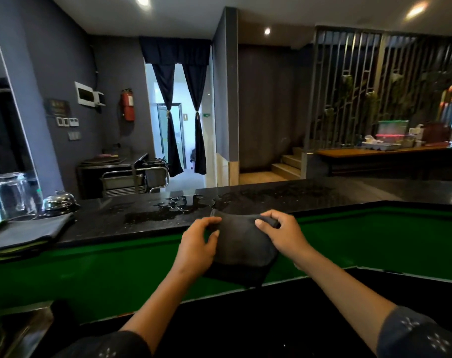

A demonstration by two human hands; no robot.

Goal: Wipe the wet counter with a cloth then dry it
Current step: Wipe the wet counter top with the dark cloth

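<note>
Far left: two clear glasses upside down on the black counter, with a shiny metal bell just beside them. In front of those, a flat folded grey cloth lying at the counter's near edge. Further right, puddles of water spread over the dark shiny top, more wet spots past the middle. Below the counter, a long green panel.

In the middle, held up off the counter and near its front edge: a dark grey cloth, bunched and hanging down. Left hand gripping the cloth's left side, fingers curled over the top. Right hand gripping the right side, thumb on front. Both hands clamped on the same cloth, close but not touching each other.

Far right, well back: a wooden shelf with boxes on it
</note>
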